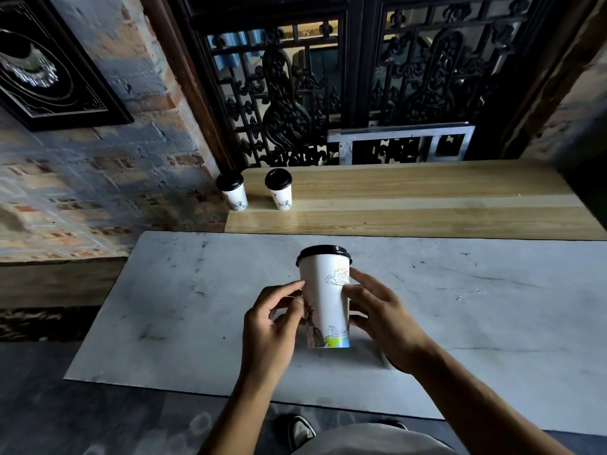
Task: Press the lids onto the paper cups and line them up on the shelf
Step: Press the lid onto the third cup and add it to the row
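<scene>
Marble, grey-white and scuffed, makes up the broad worktable (197,310) that fills the lower middle of the view, serving as the surface where cups get capped. Behind it and a step higher runs the long pale wooden shelf (427,198), set against a dark carved lattice screen (328,93), and it is the place where finished cups are meant to stand in a row. At the shelf's left end two lidded white paper cups (282,195) already stand upright, near each other but apart, which looks like the start of that row. Over the table, a tall white printed paper cup (325,303) with a black plastic lid (323,252) already seated on its rim is held between both hands. The left hand (269,326) is partly curled, thumb and fingertips pinching the cup's left side; the right hand (381,316) wraps fingers around the right side, more open. I judge this two-sided hold steadies the cup for carrying to the shelf beside the others. Whether its base rests on the marble I cannot tell.
</scene>
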{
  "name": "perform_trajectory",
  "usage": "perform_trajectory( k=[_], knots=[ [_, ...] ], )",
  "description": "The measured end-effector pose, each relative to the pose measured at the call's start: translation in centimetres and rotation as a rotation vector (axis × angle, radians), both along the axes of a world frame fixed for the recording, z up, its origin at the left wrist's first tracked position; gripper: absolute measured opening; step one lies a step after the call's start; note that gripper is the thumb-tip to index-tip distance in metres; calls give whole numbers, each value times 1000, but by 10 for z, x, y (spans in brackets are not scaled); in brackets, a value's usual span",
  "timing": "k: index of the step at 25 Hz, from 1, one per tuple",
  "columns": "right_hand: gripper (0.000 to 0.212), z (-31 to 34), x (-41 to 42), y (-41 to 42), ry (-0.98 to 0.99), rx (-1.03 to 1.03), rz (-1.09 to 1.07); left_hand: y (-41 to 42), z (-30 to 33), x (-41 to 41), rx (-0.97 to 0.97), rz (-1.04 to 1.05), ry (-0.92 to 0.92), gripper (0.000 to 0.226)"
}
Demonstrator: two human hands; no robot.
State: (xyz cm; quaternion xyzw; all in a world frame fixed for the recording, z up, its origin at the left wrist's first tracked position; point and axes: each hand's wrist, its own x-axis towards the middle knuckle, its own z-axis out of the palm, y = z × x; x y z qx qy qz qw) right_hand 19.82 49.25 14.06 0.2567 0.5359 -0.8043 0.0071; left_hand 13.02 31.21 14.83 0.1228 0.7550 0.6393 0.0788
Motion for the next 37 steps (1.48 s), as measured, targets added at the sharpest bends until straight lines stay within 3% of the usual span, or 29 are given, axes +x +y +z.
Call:
perform_trajectory(
  k=[2, 5, 12, 17, 20, 26, 37],
  knots=[
    [32, 4, 0, 0, 62, 23, 44, 2, 1, 1, 68, 15, -67, 20],
    [23, 9, 2, -1, 94, 15, 35, 4, 5, 5, 119, 2, -95, 32],
    [36, 5, 2, 4, 39, -88, 0, 6, -1, 4, 99, -25, -114, 31],
    [33, -3, 6, 4, 100, 35, 1, 5, -5, 5, 49, -8, -42, 32],
    [39, -7, 6, 6, 79, 63, -21, 6, -7, 6, 37, 15, -23, 46],
    [53, -13, 6, 7, 108, 20, -17, 8, -4, 10, 96, 49, -122, 20],
    [47, -23, 7, 8, 172, -38, -14, 1, -14, 15, 41, 64, -110, 23]
  ],
)
